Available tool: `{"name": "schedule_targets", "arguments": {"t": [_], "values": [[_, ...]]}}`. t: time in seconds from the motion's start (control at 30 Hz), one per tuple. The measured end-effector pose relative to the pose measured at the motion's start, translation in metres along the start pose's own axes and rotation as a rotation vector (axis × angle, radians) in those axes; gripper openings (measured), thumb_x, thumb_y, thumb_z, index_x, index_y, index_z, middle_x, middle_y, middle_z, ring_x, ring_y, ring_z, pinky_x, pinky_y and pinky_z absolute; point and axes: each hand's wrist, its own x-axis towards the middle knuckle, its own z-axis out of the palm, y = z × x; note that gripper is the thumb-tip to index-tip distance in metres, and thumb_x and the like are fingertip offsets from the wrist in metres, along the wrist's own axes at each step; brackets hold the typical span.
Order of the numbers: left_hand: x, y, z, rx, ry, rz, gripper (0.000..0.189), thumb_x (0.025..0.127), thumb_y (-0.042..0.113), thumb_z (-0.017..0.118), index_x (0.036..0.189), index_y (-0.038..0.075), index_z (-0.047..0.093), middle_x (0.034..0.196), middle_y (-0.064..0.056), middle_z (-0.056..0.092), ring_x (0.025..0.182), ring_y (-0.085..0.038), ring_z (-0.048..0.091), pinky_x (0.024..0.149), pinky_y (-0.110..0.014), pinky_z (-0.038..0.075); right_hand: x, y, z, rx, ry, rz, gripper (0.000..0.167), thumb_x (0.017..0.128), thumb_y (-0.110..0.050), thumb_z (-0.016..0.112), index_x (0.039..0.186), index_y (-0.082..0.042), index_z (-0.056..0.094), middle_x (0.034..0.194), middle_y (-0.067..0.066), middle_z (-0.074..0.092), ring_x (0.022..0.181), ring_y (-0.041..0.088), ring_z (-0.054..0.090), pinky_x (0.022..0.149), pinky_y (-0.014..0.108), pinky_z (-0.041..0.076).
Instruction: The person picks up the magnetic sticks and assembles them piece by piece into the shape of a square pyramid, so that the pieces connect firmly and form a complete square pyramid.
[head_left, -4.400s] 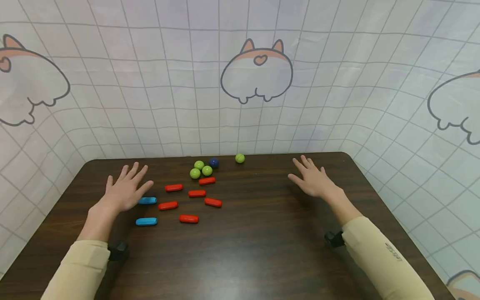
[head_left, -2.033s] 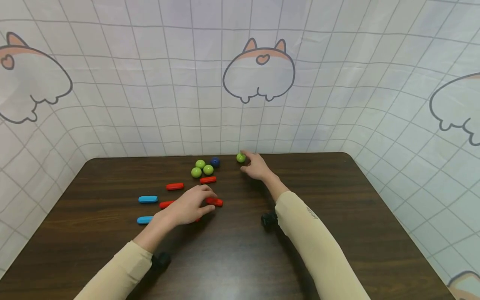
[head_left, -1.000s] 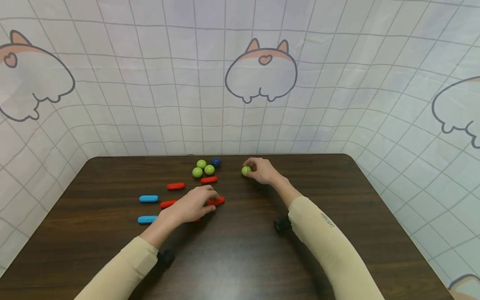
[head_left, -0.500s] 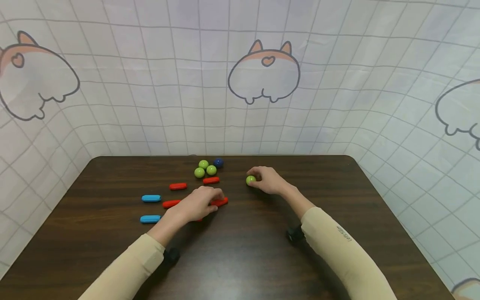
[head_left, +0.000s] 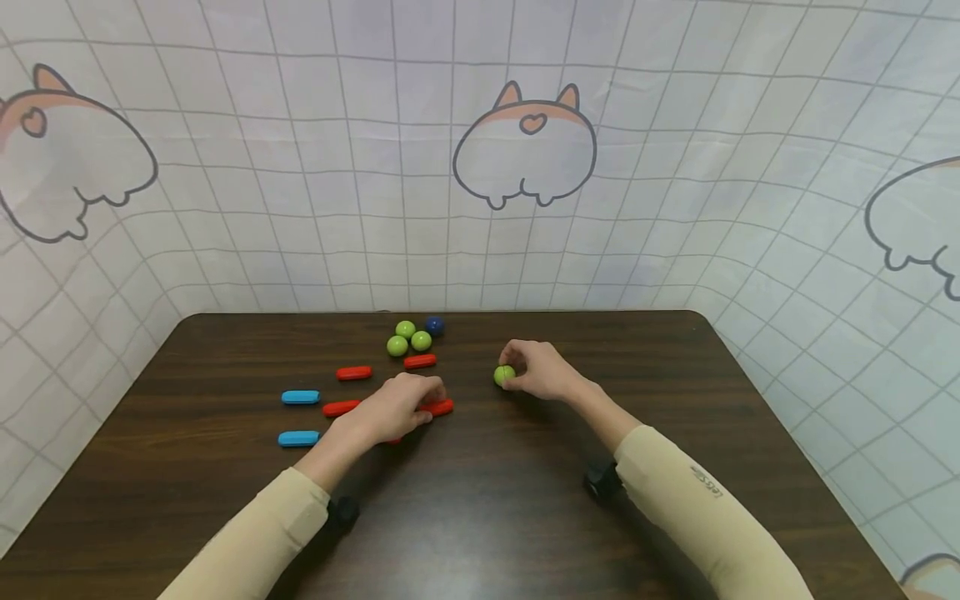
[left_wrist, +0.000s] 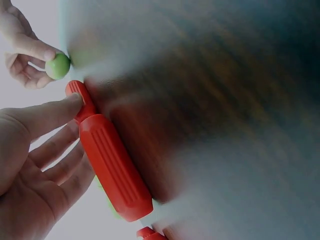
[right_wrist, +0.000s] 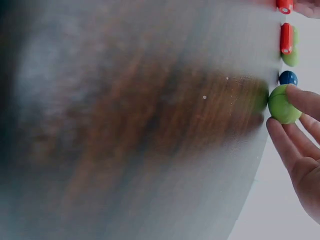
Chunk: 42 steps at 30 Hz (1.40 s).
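Note:
My left hand [head_left: 393, 408] pinches a red ridged stick [head_left: 441, 407] between thumb and fingers, low over the table. In the left wrist view the thumb lies on that red stick's end, and a second, larger-looking red stick [left_wrist: 115, 167] lies nearer the camera. To the right, my right hand [head_left: 549, 372] pinches a lime green ball [head_left: 504, 377] with thumb and fingertips. The right wrist view shows this green ball [right_wrist: 283, 105] close to the tabletop, a faint seam line on it. The left hand partly covers another red stick [head_left: 341, 408].
Several green balls [head_left: 397, 346] and a dark blue ball [head_left: 434, 326] sit at the table's back edge. More red sticks [head_left: 354, 372] and two blue sticks [head_left: 300, 397] lie on the left of the dark wood table [head_left: 480, 517]. A patterned curtain [head_left: 375, 167] hangs behind.
Both hands came inward from the table's sides. My right hand took hold of the green ball at the back and brought it toward me. My left hand gripped a red stick and turned it slightly.

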Motion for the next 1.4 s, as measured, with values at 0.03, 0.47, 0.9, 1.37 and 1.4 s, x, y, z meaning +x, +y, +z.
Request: {"name": "schedule_targets", "arguments": {"t": [0.03, 0.47, 0.9, 1.37, 1.4], "values": [[0.0, 0.0, 0.0, -0.002, -0.002, -0.004, 0.025, 0.092, -0.001, 0.075, 0.114, 0.007, 0.067, 0.107, -0.005, 0.068, 0.102, -0.026, 0.065, 0.089, -0.044, 0.055, -0.001, 0.0, 0.0, 0.003, -0.002, 0.001, 0.029, 0.089, -0.012, 0.083, 0.112, -0.007, 0.065, 0.103, 0.001, 0.07, 0.1, 0.023, 0.066, 0.09, 0.042, 0.052], [0.0, -0.002, -0.001, 0.018, -0.021, 0.004, 0.024, 0.092, -0.003, 0.074, 0.115, 0.004, 0.069, 0.109, -0.007, 0.068, 0.104, -0.027, 0.065, 0.089, -0.044, 0.054, -0.006, 0.002, 0.004, -0.023, -0.048, -0.084, 0.031, 0.093, -0.018, 0.079, 0.121, -0.006, 0.07, 0.107, 0.0, 0.069, 0.097, 0.018, 0.064, 0.084, 0.037, 0.053], [0.003, -0.002, -0.001, -0.003, -0.033, -0.021, 0.022, 0.092, -0.002, 0.074, 0.114, 0.002, 0.071, 0.109, -0.007, 0.07, 0.105, -0.026, 0.066, 0.091, -0.043, 0.055, -0.01, 0.002, 0.001, 0.025, -0.077, -0.089, 0.032, 0.088, -0.012, 0.083, 0.117, -0.007, 0.071, 0.101, -0.001, 0.072, 0.098, 0.019, 0.068, 0.084, 0.036, 0.055], [0.003, -0.002, -0.003, -0.066, -0.021, -0.035, 0.022, 0.093, 0.0, 0.075, 0.114, 0.005, 0.072, 0.108, -0.003, 0.069, 0.104, -0.022, 0.065, 0.092, -0.042, 0.054, -0.013, 0.0, 0.006, 0.062, -0.055, -0.071, 0.032, 0.086, -0.015, 0.086, 0.114, -0.007, 0.071, 0.098, -0.003, 0.072, 0.095, 0.017, 0.069, 0.082, 0.033, 0.056], [0.003, -0.002, -0.003, -0.068, -0.015, -0.035, 0.022, 0.093, 0.0, 0.075, 0.114, 0.005, 0.072, 0.108, -0.003, 0.07, 0.104, -0.022, 0.065, 0.092, -0.042, 0.054, -0.013, -0.001, 0.006, 0.065, -0.05, -0.07, 0.032, 0.086, -0.015, 0.086, 0.113, -0.007, 0.072, 0.097, -0.003, 0.072, 0.095, 0.017, 0.069, 0.081, 0.033, 0.056]]}}
